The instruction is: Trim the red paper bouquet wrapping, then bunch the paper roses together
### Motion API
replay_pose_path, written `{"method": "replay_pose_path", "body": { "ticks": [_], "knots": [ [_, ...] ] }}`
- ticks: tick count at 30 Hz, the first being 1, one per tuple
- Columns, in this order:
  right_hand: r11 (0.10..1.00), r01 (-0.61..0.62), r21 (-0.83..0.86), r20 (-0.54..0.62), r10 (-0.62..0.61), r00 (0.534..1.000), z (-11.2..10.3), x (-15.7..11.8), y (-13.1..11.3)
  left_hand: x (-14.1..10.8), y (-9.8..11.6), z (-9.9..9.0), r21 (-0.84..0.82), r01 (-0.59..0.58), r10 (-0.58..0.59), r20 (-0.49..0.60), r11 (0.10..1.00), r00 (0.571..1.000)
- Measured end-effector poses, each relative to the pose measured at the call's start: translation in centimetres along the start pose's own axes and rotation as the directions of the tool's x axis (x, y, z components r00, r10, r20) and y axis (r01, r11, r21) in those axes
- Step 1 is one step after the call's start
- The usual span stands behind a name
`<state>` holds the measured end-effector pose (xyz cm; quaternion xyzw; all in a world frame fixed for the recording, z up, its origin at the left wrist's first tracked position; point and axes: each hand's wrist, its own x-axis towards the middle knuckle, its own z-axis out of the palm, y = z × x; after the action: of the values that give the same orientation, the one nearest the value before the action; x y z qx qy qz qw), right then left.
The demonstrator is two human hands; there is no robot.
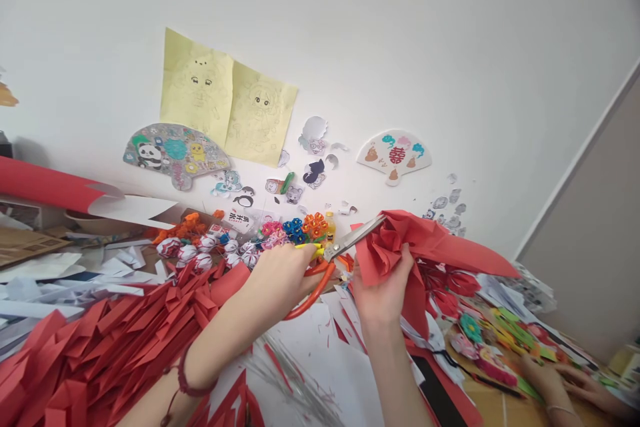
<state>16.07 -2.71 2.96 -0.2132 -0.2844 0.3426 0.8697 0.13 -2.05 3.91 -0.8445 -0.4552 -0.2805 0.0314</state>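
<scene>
My left hand (287,267), with a dark red cord bracelet at the wrist, is closed around the orange handles of a pair of scissors (350,240). The scissors' blades point up to the right and lie against folded red paper (387,243); how much paper is between them I cannot tell. Gathered into flower-like folds, this paper is gripped by my right hand (387,287), and a long piece reaches out to the right. Beneath my hands are white sheets (305,353) with small red scraps and a bundle of thin wires (293,380).
A big heap of folded red paper strips (125,327) fills the left side. Colourful small flowers (295,230) stand by the wall, near a small yellow bottle (331,228). At lower right, another person's hands (555,377) are beside colourful craft pieces (495,360).
</scene>
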Motion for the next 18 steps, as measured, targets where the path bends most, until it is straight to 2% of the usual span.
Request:
{"method": "replay_pose_path", "body": {
  "ticks": [2,4,9,18],
  "knots": [
    [0.997,-0.065,0.045,-0.075,0.069,0.995,0.45,-0.13,-0.24,-0.09,-0.1,-0.02,0.012,-0.012,0.012,-0.005,1.0,1.0],
    [0.993,-0.096,0.076,-0.099,0.103,0.99,0.77,-0.18,-0.39,-0.14,-0.22,0.04,0.025,-0.016,0.016,-0.013,1.0,1.0],
    [0.99,-0.101,0.102,-0.051,0.106,0.993,0.94,-0.18,-0.38,-0.02,-0.4,0.36,-0.006,-0.04,0.04,-0.031,0.999,0.999],
    [0.995,-0.088,0.039,-0.024,0.089,0.996,0.66,-0.12,-0.16,-0.04,-0.86,0.66,-0.079,-0.075,0.072,-0.043,0.994,0.996]
  ]
}}
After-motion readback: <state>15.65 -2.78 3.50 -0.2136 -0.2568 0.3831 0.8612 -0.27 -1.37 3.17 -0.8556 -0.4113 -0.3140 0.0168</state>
